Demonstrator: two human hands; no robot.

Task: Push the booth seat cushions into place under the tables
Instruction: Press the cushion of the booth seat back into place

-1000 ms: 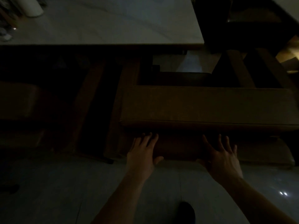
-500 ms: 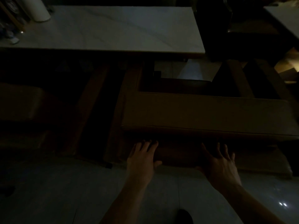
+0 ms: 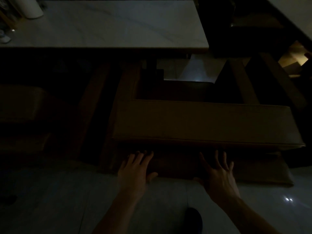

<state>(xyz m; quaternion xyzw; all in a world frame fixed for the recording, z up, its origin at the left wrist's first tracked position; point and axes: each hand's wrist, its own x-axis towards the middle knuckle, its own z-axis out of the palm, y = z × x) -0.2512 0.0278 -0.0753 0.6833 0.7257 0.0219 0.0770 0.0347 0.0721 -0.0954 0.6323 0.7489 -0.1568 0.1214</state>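
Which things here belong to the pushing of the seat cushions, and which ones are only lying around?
For the job:
- left hand and right hand, fingers spread on the lower cushion
- upper cushion
- marble table

Lying about:
- white roll on the table's far left corner
- second table at right

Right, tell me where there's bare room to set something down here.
The marble tabletop is bare across its middle and right. Its left end is crowded: a white roll and small items. The pale floor left of the left hand is open. Both hands, the right hand included, occupy the lower cushion.
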